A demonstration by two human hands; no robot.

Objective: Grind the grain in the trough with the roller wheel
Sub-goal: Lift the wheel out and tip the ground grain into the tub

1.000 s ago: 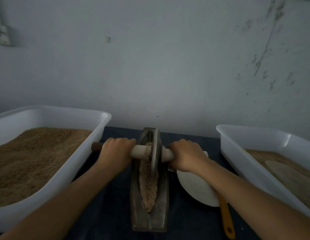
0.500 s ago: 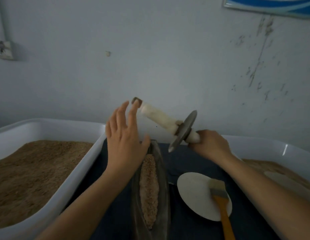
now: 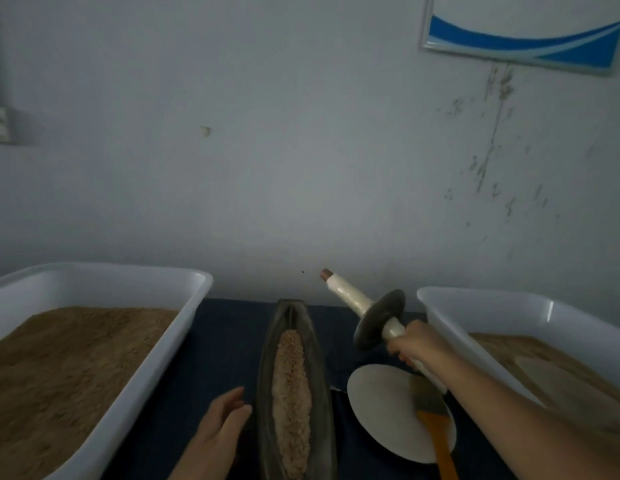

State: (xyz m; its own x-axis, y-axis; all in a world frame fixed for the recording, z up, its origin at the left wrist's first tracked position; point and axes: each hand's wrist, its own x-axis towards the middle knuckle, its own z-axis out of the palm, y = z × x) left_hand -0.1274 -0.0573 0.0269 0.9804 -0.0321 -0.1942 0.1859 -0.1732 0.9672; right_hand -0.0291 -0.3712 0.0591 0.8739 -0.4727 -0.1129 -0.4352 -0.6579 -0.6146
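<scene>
The trough (image 3: 296,386) before me was dark grey, its grain (image 3: 290,403) a pale pinkish tan. The roller wheel (image 3: 380,319) in my right hand (image 3: 414,344) had a dark grey disc and a cream handle tipped reddish brown. Both tubs (image 3: 156,362) were white, filled with brown meal. The plate (image 3: 381,407) was off-white, the brush (image 3: 436,427) handle orange, the tablecloth (image 3: 221,341) dark blue. A blue wave crossed the white wall picture (image 3: 519,32).

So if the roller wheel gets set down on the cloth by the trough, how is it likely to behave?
The roller wheel is a dark round disc on a straight handle, so it would probably tip onto the disc's rim and could roll in an arc. The disc looks like metal, likely heavy. The right hand holds one handle end only, so it may feel lopsided.
</scene>
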